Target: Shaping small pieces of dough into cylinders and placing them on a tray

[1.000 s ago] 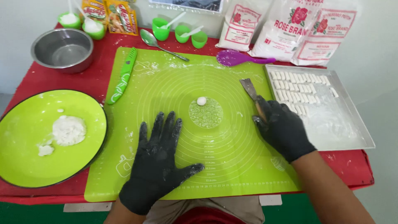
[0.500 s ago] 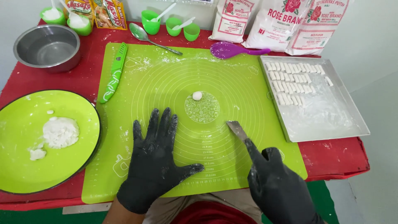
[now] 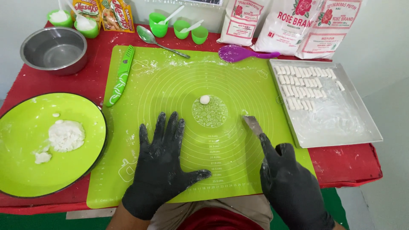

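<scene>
My left hand (image 3: 161,164), in a black glove, lies flat and spread on the green silicone mat (image 3: 170,85), holding nothing. My right hand (image 3: 286,181), also gloved, grips a small metal scraper (image 3: 253,125) whose blade points up and left onto the mat. A small white dough ball (image 3: 205,99) sits at the mat's centre, beyond both hands. A metal tray (image 3: 341,123) to the right holds rows of several small white dough pieces (image 3: 300,87).
A large green plate (image 3: 25,170) with a lump of white dough (image 3: 65,135) sits at the left. Behind it are a steel bowl (image 3: 54,50), a green knife (image 3: 121,76), a spoon (image 3: 158,41), green cups (image 3: 177,26), a purple spoon (image 3: 240,53) and flour bags (image 3: 294,25).
My right hand has drawn back from beside the tray toward the mat's near right edge, carrying the scraper with it. My left hand has stayed flat on the mat.
</scene>
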